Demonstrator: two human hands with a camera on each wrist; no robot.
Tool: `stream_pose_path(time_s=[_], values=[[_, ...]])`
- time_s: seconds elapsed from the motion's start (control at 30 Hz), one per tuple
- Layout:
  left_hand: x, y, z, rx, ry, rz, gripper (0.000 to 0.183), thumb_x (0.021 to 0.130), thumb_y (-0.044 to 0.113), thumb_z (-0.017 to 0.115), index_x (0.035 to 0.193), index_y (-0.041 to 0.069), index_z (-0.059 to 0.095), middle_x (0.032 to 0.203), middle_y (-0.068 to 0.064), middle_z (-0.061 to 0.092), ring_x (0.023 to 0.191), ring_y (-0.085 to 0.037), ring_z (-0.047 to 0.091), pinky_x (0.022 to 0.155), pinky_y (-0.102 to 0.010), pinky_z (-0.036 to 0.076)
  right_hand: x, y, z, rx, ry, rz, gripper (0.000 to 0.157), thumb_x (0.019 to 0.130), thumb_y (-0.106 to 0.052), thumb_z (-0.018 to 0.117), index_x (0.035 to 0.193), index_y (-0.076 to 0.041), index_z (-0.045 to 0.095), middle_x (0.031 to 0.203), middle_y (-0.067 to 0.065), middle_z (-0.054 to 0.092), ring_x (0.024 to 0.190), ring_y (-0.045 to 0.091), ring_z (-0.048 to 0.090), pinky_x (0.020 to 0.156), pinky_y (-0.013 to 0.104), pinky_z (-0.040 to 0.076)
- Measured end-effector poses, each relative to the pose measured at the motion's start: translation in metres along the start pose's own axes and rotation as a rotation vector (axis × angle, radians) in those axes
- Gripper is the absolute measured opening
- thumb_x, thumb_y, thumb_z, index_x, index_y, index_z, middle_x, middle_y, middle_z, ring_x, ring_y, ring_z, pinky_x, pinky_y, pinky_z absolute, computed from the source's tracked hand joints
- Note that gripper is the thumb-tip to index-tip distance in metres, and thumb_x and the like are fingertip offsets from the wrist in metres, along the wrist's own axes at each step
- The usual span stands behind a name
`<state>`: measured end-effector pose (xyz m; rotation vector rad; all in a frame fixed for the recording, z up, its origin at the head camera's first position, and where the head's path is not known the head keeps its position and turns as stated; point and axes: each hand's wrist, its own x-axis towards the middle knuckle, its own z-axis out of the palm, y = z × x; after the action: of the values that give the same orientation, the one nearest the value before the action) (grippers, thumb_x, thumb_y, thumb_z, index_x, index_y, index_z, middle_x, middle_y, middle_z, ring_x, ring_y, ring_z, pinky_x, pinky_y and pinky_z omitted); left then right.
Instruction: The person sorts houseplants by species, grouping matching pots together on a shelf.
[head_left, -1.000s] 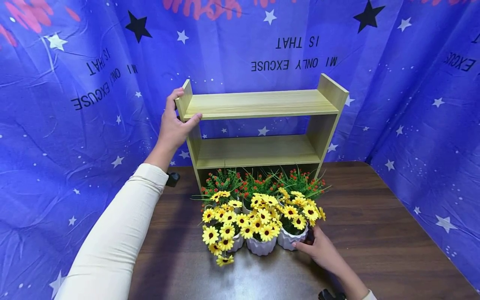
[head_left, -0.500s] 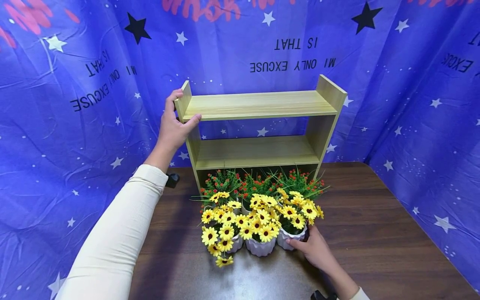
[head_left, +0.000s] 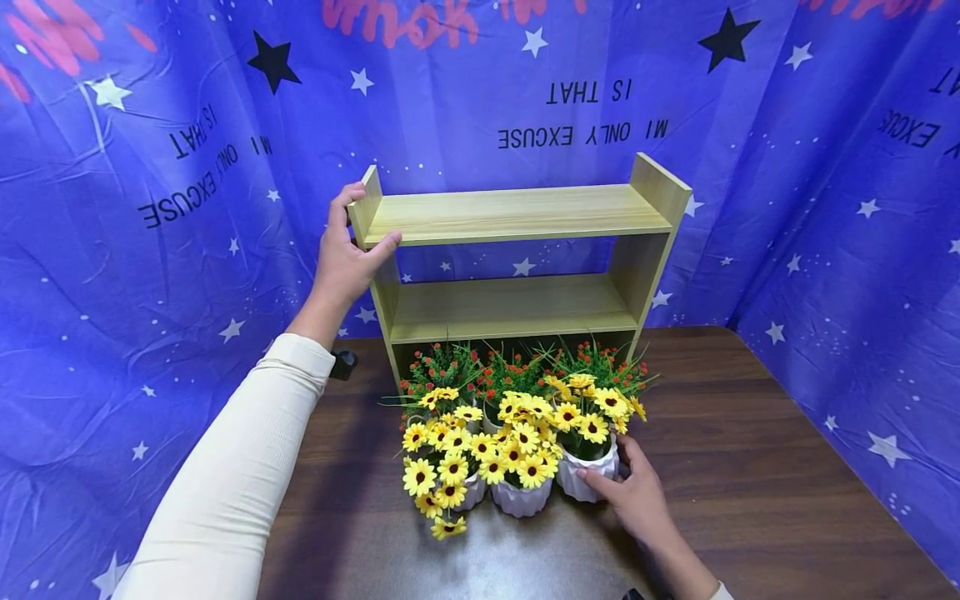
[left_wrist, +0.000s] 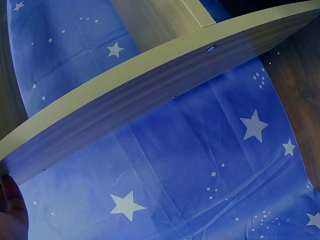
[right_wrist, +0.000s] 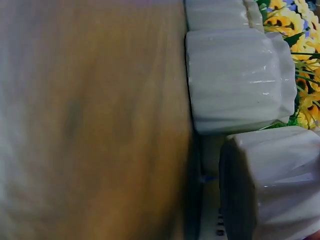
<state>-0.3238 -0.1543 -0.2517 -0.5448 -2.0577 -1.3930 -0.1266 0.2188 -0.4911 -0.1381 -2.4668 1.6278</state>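
Note:
My left hand (head_left: 343, 260) grips the upper left side panel of a light wooden shelf (head_left: 517, 212), thumb in front and fingers at the outer side. In the left wrist view that side panel (left_wrist: 150, 75) crosses the picture, with fingertips at the lower left. My right hand (head_left: 639, 493) holds the rightmost white fluted flowerpot (head_left: 588, 478) of yellow daisy-like flowers (head_left: 592, 421), thumb on its front. The right wrist view shows this pot (right_wrist: 287, 185) tilted and raised, part of its dark underside visible. My right fingers behind it are mostly hidden.
Two more white pots of yellow flowers, the middle pot (head_left: 522, 498) among them, stand to its left. Red-flowered green plants (head_left: 517, 367) stand behind, before the shelf's bottom. A blue starry curtain (head_left: 450, 100) surrounds the brown wooden table (head_left: 750, 467).
My right hand has closed its grip on the right flowerpot and lifted it slightly; its flowers have shifted up and a little left. The left hand stays on the shelf.

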Motion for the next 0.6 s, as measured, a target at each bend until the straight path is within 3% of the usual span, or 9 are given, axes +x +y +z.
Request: stream_pose_path(time_s=[0.2, 0.33, 0.6], values=[[0.0, -0.002, 0.0, 0.006, 0.004, 0.003, 0.073, 0.082, 0.009, 0.079, 0.142, 0.01, 0.038, 0.155, 0.001, 0.037, 0.134, -0.016, 0.041, 0.106, -0.035, 0.037, 0.001, -0.017, -0.007, 0.016, 0.03, -0.002, 0.073, 0.081, -0.019, 0.083, 0.141, -0.003, 0.043, 0.131, 0.019, 0.056, 0.116, 0.025, 0.053, 0.087, 0.02, 0.046], [0.002, -0.002, 0.0, 0.019, 0.001, -0.005, 0.071, 0.084, 0.014, 0.079, 0.142, 0.013, 0.038, 0.154, 0.005, 0.039, 0.131, -0.015, 0.043, 0.102, -0.036, 0.04, 0.003, -0.027, -0.012, 0.049, 0.057, -0.013, 0.074, 0.081, -0.016, 0.083, 0.142, -0.003, 0.042, 0.13, 0.018, 0.055, 0.11, 0.016, 0.054, 0.083, 0.017, 0.047], [0.001, -0.003, 0.0, 0.019, 0.003, -0.007, 0.071, 0.084, 0.015, 0.078, 0.142, 0.012, 0.038, 0.152, 0.0, 0.042, 0.128, -0.019, 0.047, 0.098, -0.04, 0.043, 0.007, -0.045, -0.021, 0.101, 0.1, -0.06, 0.072, 0.081, -0.01, 0.082, 0.14, 0.001, 0.041, 0.13, 0.02, 0.054, 0.104, 0.003, 0.053, 0.081, 0.016, 0.049]])
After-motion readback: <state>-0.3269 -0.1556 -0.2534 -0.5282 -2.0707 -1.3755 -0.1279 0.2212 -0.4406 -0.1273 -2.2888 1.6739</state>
